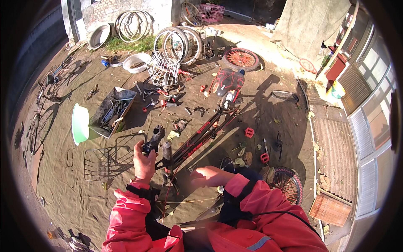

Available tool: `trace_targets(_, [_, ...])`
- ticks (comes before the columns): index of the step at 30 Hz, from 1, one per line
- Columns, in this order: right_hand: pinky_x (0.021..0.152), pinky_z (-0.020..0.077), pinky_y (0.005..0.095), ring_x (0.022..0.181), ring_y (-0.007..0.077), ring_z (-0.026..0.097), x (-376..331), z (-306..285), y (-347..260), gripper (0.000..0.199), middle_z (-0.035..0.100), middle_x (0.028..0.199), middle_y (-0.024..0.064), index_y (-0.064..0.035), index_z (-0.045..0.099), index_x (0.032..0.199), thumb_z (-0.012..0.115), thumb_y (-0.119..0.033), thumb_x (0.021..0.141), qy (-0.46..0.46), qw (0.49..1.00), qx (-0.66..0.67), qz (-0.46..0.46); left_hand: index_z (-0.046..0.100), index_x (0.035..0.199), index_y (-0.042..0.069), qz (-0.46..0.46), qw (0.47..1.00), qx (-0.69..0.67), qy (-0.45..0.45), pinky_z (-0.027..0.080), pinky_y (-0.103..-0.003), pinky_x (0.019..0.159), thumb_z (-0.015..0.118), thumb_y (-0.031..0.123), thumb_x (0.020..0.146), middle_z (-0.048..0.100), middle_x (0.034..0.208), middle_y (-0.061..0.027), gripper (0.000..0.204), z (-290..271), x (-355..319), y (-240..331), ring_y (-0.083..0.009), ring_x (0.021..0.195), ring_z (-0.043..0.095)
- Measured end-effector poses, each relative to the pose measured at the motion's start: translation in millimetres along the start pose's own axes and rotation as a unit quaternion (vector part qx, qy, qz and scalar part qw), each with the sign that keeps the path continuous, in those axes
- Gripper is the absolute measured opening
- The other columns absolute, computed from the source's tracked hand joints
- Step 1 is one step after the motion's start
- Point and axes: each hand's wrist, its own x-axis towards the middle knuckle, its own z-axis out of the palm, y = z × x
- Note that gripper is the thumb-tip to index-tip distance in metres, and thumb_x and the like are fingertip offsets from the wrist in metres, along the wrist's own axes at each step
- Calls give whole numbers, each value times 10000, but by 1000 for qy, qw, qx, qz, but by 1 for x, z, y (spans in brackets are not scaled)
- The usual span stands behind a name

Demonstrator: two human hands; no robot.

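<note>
A black and red bicycle frame (197,140) stands in front of me with its saddle (228,82) at the far end. Its bare grey steerer tube (167,149) points up at the near end. My left hand (144,164) is closed around a black handlebar stem (156,137), just left of the steerer tube and apart from it. Over the near right side of the frame is my right hand (206,176). Motion smears its fingers, so whether it holds anything cannot be made out.
A toolbox (94,122) full of tools and a pale green basin (79,124) lie to the left. Wire basket (97,164), red pedals (249,132) and wheel (287,185) lie around the frame. Beyond are a white basket (163,69), several tyres and a red-spoked wheel (241,59).
</note>
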Motion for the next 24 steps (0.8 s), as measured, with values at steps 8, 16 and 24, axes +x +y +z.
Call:
trace_targets(8, [716,584,357,772,196,727,3,1,4,613,737,995,147,20,595,1356,687,-460,985,0,1000,-3,-5,450,1403,-49,-14,1000,-21,-5,543,-289,714,689,8,903,650,1037,-124,557,1,0,3,-163,823,704])
trace_targets(16, [715,582,358,771,194,730,5,2,7,611,736,987,140,10,590,1362,684,-461,985,-1,1000,-14,-6,441,1406,-57,-7,1000,-19,-6,540,-280,714,682,-6,906,640,1038,-123,557,1,-1,4,-159,830,701])
trace_targets(24, [717,581,357,773,191,727,6,2,4,608,734,984,137,5,589,1366,688,-458,984,-9,1000,-3,6,447,1402,-48,-1,1000,-17,-7,542,-282,716,679,-4,906,639,1035,-120,550,0,0,2,-159,828,696])
